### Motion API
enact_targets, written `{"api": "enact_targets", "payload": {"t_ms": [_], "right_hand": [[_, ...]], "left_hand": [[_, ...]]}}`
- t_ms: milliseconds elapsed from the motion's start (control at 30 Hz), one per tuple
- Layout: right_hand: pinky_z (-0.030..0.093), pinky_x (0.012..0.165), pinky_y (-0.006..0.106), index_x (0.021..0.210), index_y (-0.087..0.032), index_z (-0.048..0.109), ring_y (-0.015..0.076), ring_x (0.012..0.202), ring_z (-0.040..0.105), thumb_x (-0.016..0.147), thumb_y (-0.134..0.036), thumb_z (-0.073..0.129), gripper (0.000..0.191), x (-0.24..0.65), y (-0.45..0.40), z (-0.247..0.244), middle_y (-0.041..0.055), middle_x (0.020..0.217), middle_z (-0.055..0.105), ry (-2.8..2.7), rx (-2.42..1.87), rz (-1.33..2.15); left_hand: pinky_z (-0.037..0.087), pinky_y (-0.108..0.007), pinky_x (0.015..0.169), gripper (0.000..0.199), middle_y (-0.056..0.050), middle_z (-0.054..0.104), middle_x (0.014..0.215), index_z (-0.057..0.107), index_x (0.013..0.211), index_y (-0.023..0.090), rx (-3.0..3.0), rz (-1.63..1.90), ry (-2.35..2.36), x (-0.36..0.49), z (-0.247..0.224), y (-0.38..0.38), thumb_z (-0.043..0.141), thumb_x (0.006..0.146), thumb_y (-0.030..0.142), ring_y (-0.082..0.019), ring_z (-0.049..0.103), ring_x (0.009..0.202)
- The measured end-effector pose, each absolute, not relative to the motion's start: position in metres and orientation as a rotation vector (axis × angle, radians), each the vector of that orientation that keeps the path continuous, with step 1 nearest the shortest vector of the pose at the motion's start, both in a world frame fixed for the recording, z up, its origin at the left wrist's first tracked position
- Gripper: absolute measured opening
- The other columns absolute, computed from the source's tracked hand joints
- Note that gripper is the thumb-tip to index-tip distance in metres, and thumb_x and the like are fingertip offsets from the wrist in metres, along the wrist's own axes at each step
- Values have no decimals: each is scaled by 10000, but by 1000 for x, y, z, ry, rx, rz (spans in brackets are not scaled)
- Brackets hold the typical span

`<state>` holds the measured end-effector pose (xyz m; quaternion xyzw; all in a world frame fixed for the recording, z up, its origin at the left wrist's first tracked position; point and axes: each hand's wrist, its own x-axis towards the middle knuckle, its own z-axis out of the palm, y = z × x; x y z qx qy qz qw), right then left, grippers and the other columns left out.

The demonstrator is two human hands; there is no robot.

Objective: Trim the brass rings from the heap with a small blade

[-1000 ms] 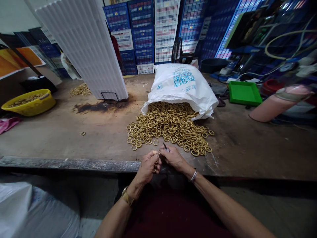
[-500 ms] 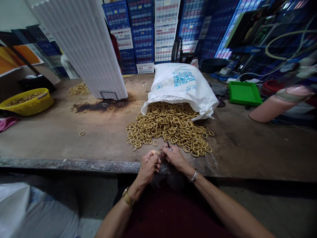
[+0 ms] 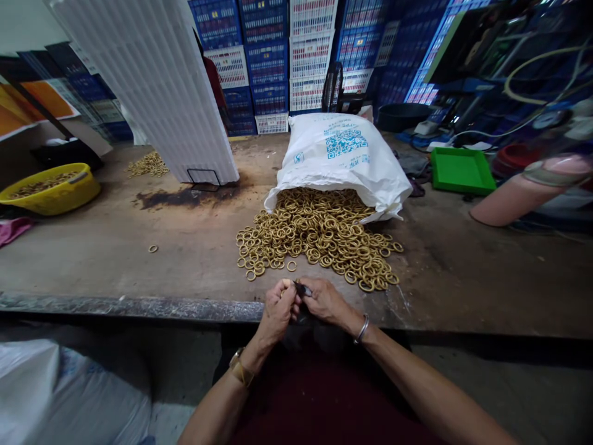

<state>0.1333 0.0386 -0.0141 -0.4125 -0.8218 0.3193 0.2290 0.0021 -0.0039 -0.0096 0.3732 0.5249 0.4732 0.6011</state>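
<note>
My left hand point(image 3: 278, 307) is closed at the front edge of the table, pinching what appears to be a gold-coloured ring, mostly hidden by the fingers. Against it, my right hand point(image 3: 328, 303) grips a small dark tool with a grey handle point(image 3: 304, 290); its tip points left and meets the left fingertips. The kind of tool is too small to make out. Just beyond both hands spreads a heap of gold-coloured rings point(image 3: 319, 238), spilling from the mouth of a white sack point(image 3: 310, 167). One loose ring point(image 3: 291, 266) lies close to my left hand.
A single ring point(image 3: 152, 249) lies left on the table point(image 3: 92, 253). Further left are a yellow basin point(image 3: 60, 196) of rings and a small ring pile point(image 3: 148, 164). A white ribbed panel point(image 3: 152, 93) stands behind. To the right are a green tray point(image 3: 463, 170) and a pink bottle point(image 3: 514, 196).
The dark tool in my right hand has swung from pointing up and away to pointing left, and its tip now meets my left fingertips. The view has shifted slightly.
</note>
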Motion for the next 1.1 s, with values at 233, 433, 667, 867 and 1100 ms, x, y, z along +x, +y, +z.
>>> {"api": "enact_targets", "payload": {"t_ms": [233,433,667,867,1100], "right_hand": [[289,522,202,700,-167,577,108,552,490,723,-129,404,179,131,39,-7,22,626,601,-2409,-1257,855],[318,591,219,1000,-184,574,142,677,557,767,-177,408,286,128,60,-13,52,759,643,-2442,-1579,564],[339,670,226,1004,-207,512,154,820,563,812,-309,439,229,105,75,-17,49,937,616,-2397,-1511,453],[341,686,235,993,-221,498,164,848,566,807,-333,442,224,99,78,-14,46,949,609,-2434,-1613,442],[333,615,242,981,-181,476,188,787,584,780,-366,459,274,104,81,-6,67,868,629,-2498,-1720,416]], "left_hand": [[294,-147,367,326,47,487,556,451,679,165,842,1121,1187,-1,-14,-4,529,725,478,-37,406,399],[291,-158,360,270,49,468,538,493,761,159,733,1076,916,-7,2,-16,534,756,426,-42,398,385],[285,-148,367,282,-16,561,727,441,687,145,463,1181,842,-13,0,-14,596,722,377,-34,432,446],[276,-151,362,208,-19,583,744,441,736,159,447,1208,830,-18,-5,-11,598,720,294,-36,416,428],[266,-125,380,264,15,515,674,497,860,161,290,1128,713,-23,-9,-7,645,649,221,-39,432,472]]}}
